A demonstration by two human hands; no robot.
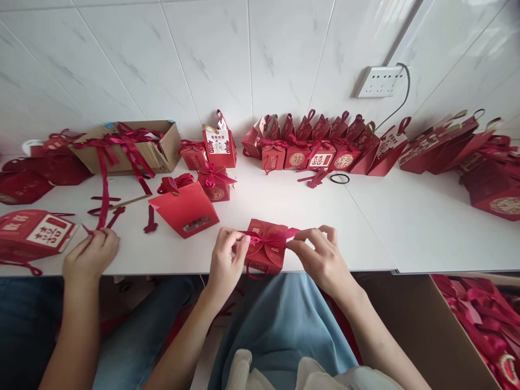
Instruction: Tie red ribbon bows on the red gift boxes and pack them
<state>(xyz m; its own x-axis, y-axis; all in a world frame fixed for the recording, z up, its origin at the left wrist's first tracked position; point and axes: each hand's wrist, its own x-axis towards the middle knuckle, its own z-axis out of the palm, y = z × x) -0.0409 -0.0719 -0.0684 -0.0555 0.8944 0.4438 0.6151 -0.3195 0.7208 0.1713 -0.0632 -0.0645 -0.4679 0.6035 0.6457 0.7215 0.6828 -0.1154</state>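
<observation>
A red gift box [266, 260] lies at the table's front edge, right before me. Across its top runs a crimson ribbon [276, 238] gathered into a bow or knot; which of the two I cannot tell. My left hand [228, 257] pinches the ribbon's left side between thumb and fingers. On the other side, my right hand [323, 260] pinches the ribbon's right part, its fingers bent. A red twisted cord handle [257, 269] hangs from the box's front.
A co-worker's hand [91, 252] holds a ribbon at left, near a red box [38, 234]. An open red box [186, 210] stands nearer me. Finished-looking boxes [320, 154] line the wall. A cardboard carton [166, 143] draped with ribbons stands behind; another carton [400, 325] sits below right.
</observation>
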